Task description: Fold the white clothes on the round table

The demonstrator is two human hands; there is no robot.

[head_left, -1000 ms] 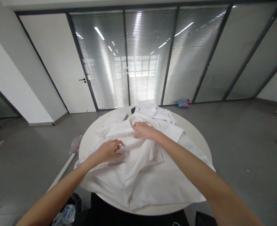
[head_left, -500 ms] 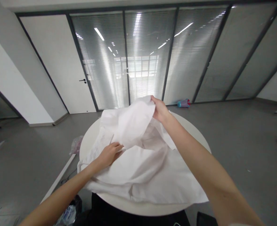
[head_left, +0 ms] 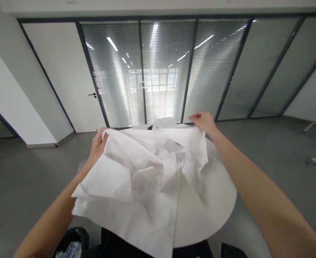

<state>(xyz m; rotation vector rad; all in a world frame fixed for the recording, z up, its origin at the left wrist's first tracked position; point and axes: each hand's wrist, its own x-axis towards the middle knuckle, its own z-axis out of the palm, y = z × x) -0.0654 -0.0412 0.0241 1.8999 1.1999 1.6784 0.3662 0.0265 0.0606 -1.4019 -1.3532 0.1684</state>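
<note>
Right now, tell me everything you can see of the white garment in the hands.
The white garment looks like thin, crumpled woven cloth, with a long straight seam or edge running down its middle. It is lifted and spread between the left hand and right hand, each gripping an upper corner. Its lower part hangs over the near side of the round white table.

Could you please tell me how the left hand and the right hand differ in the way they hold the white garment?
The left hand grips the white garment nearer the camera, fingers wrapped in cloth; the right hand pinches its far upper edge with the arm stretched out. The left hand is partly hidden by fabric; the right hand shows fully. Both hold it raised above the round table.
</note>
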